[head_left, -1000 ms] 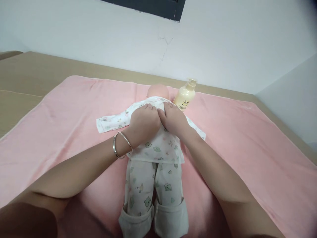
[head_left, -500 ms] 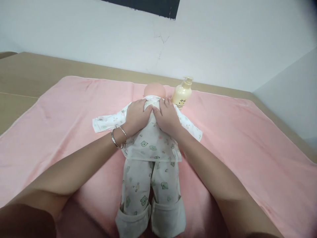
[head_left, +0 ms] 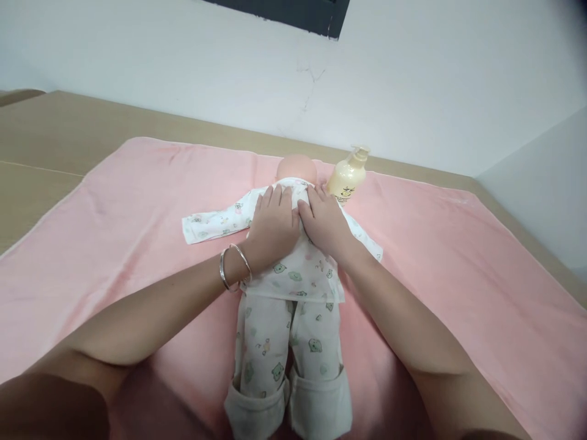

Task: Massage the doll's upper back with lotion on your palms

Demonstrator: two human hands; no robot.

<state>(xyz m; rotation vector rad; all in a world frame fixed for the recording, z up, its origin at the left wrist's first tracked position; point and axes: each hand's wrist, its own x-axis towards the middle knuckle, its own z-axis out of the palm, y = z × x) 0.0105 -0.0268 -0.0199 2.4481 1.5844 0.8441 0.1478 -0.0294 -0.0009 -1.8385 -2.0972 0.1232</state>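
Observation:
A baby doll [head_left: 293, 275] in a white, bear-printed top and trousers lies with its head away from me. Only the smooth crown of its head [head_left: 297, 166] shows above the collar, and its face is hidden. Flat on the doll's upper back rests my left hand [head_left: 274, 229], fingers stretched toward the collar, two bangles on the wrist. Beside it my right hand [head_left: 325, 223] lies on the other shoulder area with its fingers extended. Neither hand grips anything. Turned-up cuffs end both trouser legs.
Beneath the doll a pink blanket [head_left: 137, 244] covers much of the wooden table [head_left: 50, 134]. A pale yellow pump bottle [head_left: 348, 177] stands just right of the doll's head. Behind the table rises a white wall [head_left: 183, 67] with a dark panel [head_left: 293, 13] at the top.
My left hand has shifted inward on the doll's back, its fingers now pointing more toward the collar. The right hand stays on the shoulder area. The whole view has slid slightly.

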